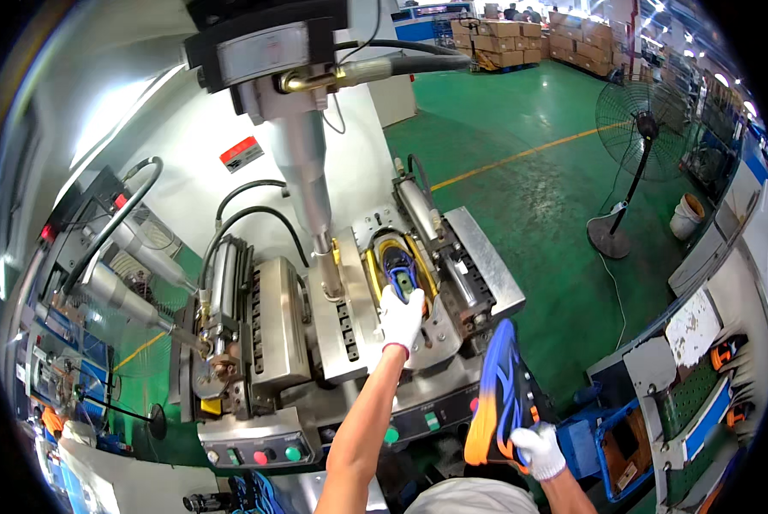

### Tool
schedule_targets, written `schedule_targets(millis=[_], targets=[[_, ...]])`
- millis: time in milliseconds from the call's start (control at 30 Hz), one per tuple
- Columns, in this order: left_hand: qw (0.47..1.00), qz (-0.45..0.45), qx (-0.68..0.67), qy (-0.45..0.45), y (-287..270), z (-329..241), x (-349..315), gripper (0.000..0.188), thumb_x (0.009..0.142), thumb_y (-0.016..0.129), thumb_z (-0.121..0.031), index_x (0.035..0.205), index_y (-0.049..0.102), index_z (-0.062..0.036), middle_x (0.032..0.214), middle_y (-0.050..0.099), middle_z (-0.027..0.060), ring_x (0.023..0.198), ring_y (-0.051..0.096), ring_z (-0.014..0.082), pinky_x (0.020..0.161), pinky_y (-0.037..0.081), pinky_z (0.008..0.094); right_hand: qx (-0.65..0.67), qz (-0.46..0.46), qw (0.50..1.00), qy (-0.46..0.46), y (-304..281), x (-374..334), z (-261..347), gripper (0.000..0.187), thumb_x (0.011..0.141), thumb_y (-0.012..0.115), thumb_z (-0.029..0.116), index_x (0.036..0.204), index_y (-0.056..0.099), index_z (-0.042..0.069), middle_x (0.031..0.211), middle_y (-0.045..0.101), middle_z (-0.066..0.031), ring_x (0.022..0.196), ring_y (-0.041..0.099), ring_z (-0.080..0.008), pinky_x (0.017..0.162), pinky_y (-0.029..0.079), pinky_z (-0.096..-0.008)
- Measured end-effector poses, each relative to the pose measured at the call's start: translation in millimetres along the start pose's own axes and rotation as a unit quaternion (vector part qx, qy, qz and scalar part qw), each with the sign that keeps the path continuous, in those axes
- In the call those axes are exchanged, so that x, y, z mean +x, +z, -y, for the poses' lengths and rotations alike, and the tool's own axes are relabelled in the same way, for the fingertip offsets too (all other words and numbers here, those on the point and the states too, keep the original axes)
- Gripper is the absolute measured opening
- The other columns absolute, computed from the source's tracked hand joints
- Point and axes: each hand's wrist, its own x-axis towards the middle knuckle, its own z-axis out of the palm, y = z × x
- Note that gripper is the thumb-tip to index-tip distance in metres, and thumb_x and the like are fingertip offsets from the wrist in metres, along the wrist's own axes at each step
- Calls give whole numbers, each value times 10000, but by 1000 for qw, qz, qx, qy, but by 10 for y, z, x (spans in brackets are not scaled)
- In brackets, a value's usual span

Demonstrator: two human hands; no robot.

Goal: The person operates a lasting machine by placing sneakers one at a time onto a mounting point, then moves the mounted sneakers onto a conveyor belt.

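My left hand (402, 320), in a white glove, reaches into the right-hand station of a metal shoe press (439, 336). Its fingers close on the near end of a dark shoe (397, 259) with blue and green parts, which sits between yellow side pads (373, 274). The glove hides that end of the shoe. Low on the right, my right hand (538, 451), gloved too, grips another shoe (497, 394) by its near end. This one is tilted, its blue and orange sole showing toward the left.
A thick vertical press cylinder (302, 171) stands left of my left hand, with black hoses (259, 214) around it. Push buttons (294, 453) line the machine front. A blue crate (621, 454) and a perforated green rack (690, 398) stand right; a floor fan (647, 126) is beyond.
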Motion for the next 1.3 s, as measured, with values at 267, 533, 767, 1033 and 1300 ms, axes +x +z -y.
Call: schedule_targets(millis=[267,533,767,1033,1300], targets=[[998,-5,39,-56,429,569,1035,816,807,780,-313,1433,375,18,1285,613,300,1183,628,439,1025,490,486,-24,-92,992,87,-52,-178,152,713,807,767,148,1464,512,37,1204,658,-137,1051,596,-233,913,481,-349],[907,65,-416,-12,-919,307,-289,275,947,665,-41,1213,592,-47,1072,629,18,967,592,111,856,506,276,-181,25,979,-93,518,965,655,359,839,826,174,1144,736,7,1007,755,-66,883,697,-152,844,572,-347],[955,-4,-248,-165,-2143,1437,-2812,346,904,642,-22,1238,551,-29,1094,634,68,870,631,124,705,536,273,-348,141,906,-197,2141,3512,1117,390,763,762,221,1054,741,-38,888,739,-160,803,700,-253,742,563,-369],[873,-288,-262,-292,-1738,2598,-4878,546,897,621,14,1405,421,32,1320,595,184,1156,627,219,968,528,359,-673,13,669,-315,2849,4047,554,341,739,690,325,810,749,-3,846,738,-225,817,727,-395,736,572,-468],[823,-411,-24,-392,-706,3262,-4436,888,820,803,-193,1522,302,18,1403,466,303,1313,467,469,1136,376,497,-461,117,758,-445,2418,2782,217,670,954,704,230,1502,437,-47,1463,548,-198,1323,549,-302,1087,451,-405]])
